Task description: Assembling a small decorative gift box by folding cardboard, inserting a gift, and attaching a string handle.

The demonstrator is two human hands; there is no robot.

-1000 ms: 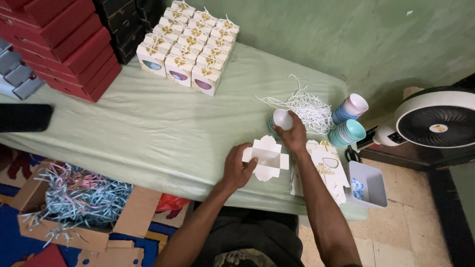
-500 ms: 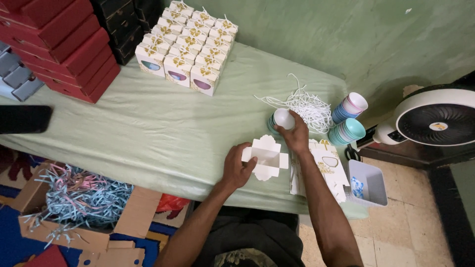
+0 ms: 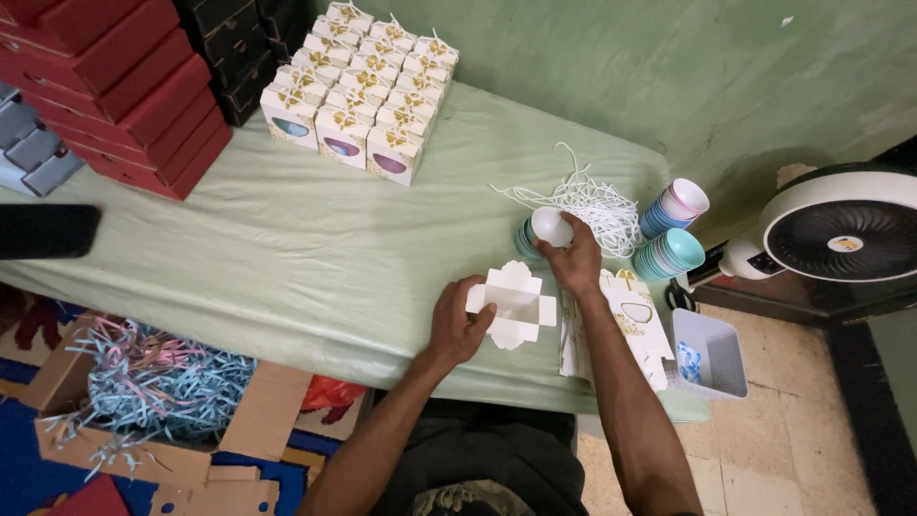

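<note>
I'm looking down on a desk (image 3: 287,248) draped in a pale green cloth, pushed up against a green painted wall (image 3: 669,67) that shows scuffs and a few pale marks. Off to my right a white fan (image 3: 841,239) with a black grille sits low, over a floor of beige tiles (image 3: 783,459). Down at the lower left I see a blue and red rug (image 3: 29,449), with a cardboard box (image 3: 143,420) on it full of blue and pink shredded paper. The light is soft and even, no hard shadows.
</note>
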